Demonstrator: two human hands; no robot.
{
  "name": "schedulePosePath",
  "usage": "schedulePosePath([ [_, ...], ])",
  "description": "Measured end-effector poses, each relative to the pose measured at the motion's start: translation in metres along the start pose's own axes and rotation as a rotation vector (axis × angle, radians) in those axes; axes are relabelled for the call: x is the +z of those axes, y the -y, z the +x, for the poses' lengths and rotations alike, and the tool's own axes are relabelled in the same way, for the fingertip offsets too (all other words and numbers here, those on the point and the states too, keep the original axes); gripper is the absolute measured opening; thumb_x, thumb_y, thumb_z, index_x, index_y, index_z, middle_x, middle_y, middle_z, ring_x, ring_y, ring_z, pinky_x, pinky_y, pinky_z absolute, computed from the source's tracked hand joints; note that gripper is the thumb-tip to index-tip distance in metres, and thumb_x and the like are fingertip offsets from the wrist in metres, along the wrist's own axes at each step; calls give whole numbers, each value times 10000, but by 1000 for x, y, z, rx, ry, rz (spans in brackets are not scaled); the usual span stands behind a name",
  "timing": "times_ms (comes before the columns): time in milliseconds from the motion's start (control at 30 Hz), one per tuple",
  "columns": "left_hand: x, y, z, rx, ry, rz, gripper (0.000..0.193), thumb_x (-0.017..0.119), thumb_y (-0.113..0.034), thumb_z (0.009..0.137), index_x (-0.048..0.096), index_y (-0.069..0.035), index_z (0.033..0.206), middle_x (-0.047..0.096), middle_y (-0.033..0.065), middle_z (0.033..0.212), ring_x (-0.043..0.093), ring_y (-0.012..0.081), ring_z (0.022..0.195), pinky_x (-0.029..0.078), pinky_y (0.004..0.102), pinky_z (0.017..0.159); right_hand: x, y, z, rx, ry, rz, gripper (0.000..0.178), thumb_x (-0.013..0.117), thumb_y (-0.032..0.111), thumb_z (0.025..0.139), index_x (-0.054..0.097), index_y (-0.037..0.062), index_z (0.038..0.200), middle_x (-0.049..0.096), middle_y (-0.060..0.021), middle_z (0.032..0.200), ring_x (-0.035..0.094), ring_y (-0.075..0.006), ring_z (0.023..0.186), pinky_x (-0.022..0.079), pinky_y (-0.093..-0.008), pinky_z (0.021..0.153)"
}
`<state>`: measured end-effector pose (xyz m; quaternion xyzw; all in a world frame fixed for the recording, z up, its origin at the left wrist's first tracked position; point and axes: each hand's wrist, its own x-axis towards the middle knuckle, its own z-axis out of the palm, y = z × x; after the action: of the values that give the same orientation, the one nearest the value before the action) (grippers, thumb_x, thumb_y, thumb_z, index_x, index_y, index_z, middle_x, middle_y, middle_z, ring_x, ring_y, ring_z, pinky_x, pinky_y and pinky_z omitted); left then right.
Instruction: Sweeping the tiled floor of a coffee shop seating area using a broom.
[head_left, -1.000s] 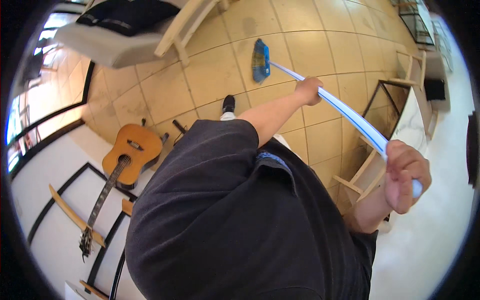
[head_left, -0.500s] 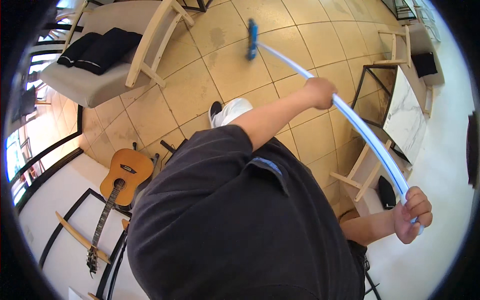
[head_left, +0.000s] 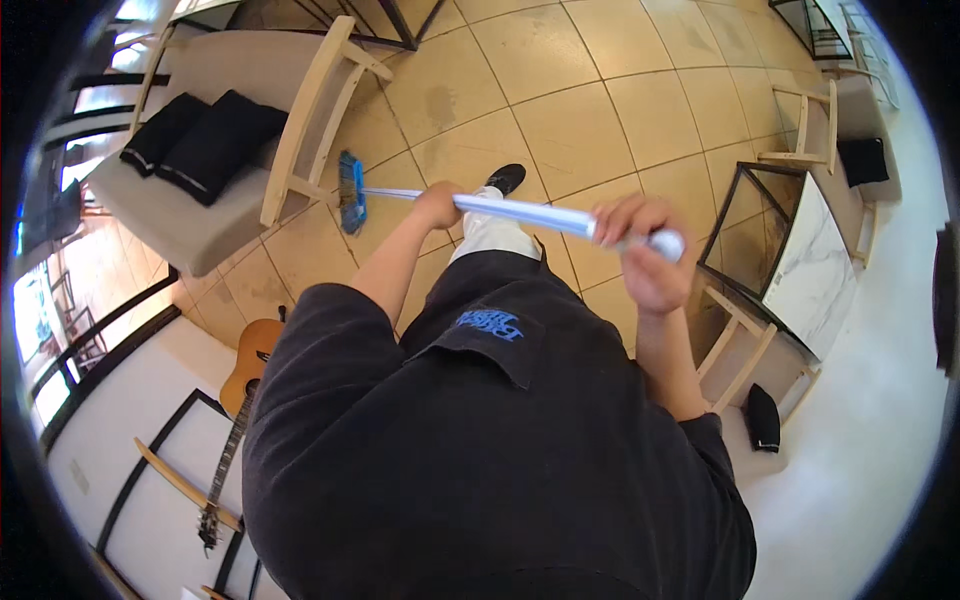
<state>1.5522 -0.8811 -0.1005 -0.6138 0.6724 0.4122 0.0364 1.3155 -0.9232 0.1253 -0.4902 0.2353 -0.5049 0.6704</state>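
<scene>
A broom with a pale blue-white handle (head_left: pixel 530 214) stretches across in front of my body. Its blue head (head_left: pixel 351 193), with bristles on the left side, is at the floor beside the wooden arm of the beige sofa. My left hand (head_left: pixel 438 205) is wrapped round the handle's middle part. Close to the handle's top end, my right hand (head_left: pixel 646 245) grips it, with the rounded end showing past the fingers. My white trouser leg and black shoe (head_left: pixel 508 179) show beyond the handle.
The beige sofa (head_left: pixel 190 225) with black cushions (head_left: pixel 222 145) stands at the left. At the right are a marble-topped table (head_left: pixel 815 270) with a black frame and wooden-armed seats (head_left: pixel 735 350). An acoustic guitar (head_left: pixel 250 360) leans near the white wall at lower left. Tan tiles (head_left: pixel 560 110) cover the floor.
The broom head has swung left and nearer, towards the sofa. Both hands have moved left with the handle, and my right hand is higher in the picture. A black shoe now shows farther forward.
</scene>
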Motion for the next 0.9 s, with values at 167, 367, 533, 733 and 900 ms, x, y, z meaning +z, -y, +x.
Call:
schedulePosePath([
  [167,-33,-44,81,58,-189,-108,89,543,-133,600,539,-76,670,540,146,746,508,317,745,406,387,638,-33,25,55,-143,-141,-123,60,445,20,658,410,-16,624,462,-147,575,443,-193,556,390,-355,612],
  [367,-65,-146,163,374,-411,-337,43,524,-61,571,481,-66,576,498,141,666,474,321,685,387,382,611,-30,105,109,-268,-193,-458,97,375,1,676,386,-11,580,397,-118,515,367,-174,450,344,-343,478],
  [533,-81,-190,208,619,-448,-410,162,579,-121,607,449,-60,532,482,120,619,463,302,630,376,377,575,-9,116,126,-329,-261,-683,130,404,29,640,336,38,528,352,-91,480,329,-158,417,319,-317,450],
  [733,-106,-167,237,926,-558,-467,270,602,-156,626,390,-62,488,425,107,510,446,294,563,358,371,501,26,67,137,-333,-159,-885,142,526,16,495,393,47,456,433,-72,470,447,-194,419,414,-289,477],
  [900,-112,-137,243,907,-380,-304,275,614,-238,627,430,-67,515,456,120,544,463,301,552,363,368,479,59,26,118,-392,-201,-938,129,531,14,499,409,46,471,430,-65,473,441,-194,419,407,-284,448],
])
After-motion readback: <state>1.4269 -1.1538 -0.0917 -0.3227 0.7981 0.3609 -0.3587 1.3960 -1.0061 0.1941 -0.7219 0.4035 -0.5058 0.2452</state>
